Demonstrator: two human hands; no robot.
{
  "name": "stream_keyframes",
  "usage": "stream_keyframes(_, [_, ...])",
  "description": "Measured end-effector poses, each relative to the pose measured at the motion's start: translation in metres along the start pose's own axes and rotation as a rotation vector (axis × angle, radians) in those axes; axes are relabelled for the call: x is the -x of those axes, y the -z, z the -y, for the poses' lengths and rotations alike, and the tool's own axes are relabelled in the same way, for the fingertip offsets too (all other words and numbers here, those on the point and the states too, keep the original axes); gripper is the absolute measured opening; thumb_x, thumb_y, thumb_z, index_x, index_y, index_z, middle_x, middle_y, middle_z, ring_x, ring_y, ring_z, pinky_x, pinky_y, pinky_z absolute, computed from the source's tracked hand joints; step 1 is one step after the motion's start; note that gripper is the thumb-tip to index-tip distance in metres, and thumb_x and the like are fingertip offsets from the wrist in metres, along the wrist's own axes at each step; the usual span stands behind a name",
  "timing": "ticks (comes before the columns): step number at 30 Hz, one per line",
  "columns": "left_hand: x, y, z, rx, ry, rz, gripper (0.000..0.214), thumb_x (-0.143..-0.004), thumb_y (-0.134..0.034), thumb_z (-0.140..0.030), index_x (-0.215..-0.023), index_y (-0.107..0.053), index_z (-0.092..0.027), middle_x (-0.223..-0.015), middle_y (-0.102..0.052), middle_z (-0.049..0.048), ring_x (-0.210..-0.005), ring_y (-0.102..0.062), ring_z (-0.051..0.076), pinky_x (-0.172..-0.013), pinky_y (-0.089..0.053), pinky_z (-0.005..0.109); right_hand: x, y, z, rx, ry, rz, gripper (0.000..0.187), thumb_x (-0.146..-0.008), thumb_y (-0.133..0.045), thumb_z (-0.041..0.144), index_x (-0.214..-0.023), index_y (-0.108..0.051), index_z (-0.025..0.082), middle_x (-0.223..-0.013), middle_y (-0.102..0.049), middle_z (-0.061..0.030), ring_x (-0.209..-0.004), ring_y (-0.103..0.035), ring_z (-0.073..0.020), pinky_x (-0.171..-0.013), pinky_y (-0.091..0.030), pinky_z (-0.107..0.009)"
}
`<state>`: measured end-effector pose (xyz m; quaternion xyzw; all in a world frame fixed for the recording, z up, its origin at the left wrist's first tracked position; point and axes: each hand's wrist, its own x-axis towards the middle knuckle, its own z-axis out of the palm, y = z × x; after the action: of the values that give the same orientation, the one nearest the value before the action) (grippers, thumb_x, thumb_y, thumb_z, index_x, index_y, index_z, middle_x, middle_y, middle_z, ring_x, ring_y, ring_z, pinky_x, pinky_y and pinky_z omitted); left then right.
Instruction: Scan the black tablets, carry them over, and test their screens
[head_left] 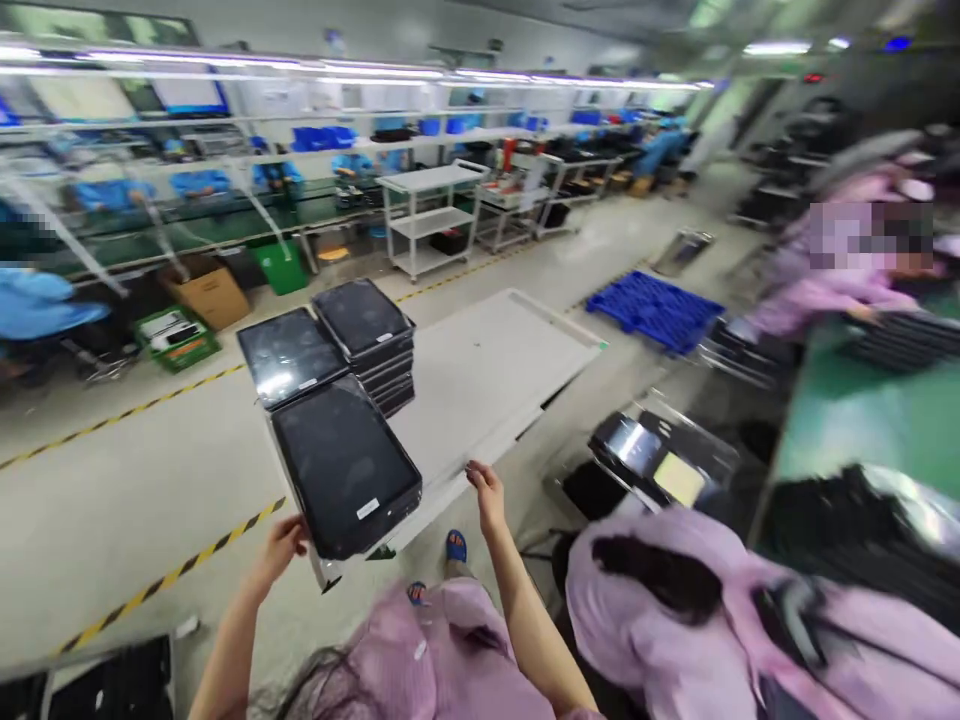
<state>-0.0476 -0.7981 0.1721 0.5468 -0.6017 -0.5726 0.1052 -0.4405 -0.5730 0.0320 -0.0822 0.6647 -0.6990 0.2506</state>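
Note:
A white flat cart (495, 370) stands in front of me on the grey floor. Three stacks of black tablets sit on its left part: a near stack (341, 465), a left one (289, 355) and a tall far one (367, 335). My left hand (281, 548) is curled round the cart's near left corner, right beside the near stack. On the cart's near edge, further right, my right hand (487, 495) is closed. Both arms are bare, and my pink smock shows below them.
A person in pink (675, 590) bends close on my right over a tray of black devices (652, 455). Another person in pink works at a green table (862, 420). A blue pallet (652, 310), a white shelf trolley (427, 215), a cardboard box (206, 292) and yellow-black floor tape (172, 575) surround the cart.

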Motion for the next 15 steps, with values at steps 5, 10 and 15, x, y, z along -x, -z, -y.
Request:
stream_keyframes(5, [0.036,-0.022,0.044,-0.455,0.161,1.041,0.019,-0.068,-0.062,-0.045,-0.068,-0.079,-0.036,-0.086,-0.086,0.0027,-0.087,-0.085,0.032,-0.069,-0.058,0.045,0.134,0.05,-0.027,0.012,-0.034,-0.234,0.027,-0.07,-0.059,0.035,-0.081,-0.079,0.023,-0.087,-0.082,-0.0072,-0.089,-0.074,-0.0259,-0.09,-0.058,-0.038])
stream_keyframes(10, [0.068,-0.159,0.062,-0.829,-0.01,1.076,0.022,-0.066,-0.063,-0.049,-0.056,-0.063,-0.03,-0.067,-0.074,0.0048,-0.079,-0.082,0.036,-0.079,-0.059,0.052,0.248,0.1,-0.06,0.021,-0.141,-0.441,0.011,-0.058,-0.055,0.028,-0.056,-0.066,0.025,-0.058,-0.068,-0.0033,-0.065,-0.063,-0.0218,-0.07,-0.048,-0.033])
stream_keyframes(15, [0.151,-0.278,0.103,-0.969,-0.207,1.23,0.026,-0.069,-0.067,-0.049,-0.065,-0.057,-0.026,-0.066,-0.068,0.0045,-0.079,-0.078,0.034,-0.081,-0.059,0.045,0.388,0.141,-0.09,-0.074,-0.235,-0.734,0.013,-0.053,-0.053,0.026,-0.058,-0.064,0.024,-0.052,-0.063,-0.0012,-0.059,-0.06,-0.0211,-0.065,-0.045,-0.032])
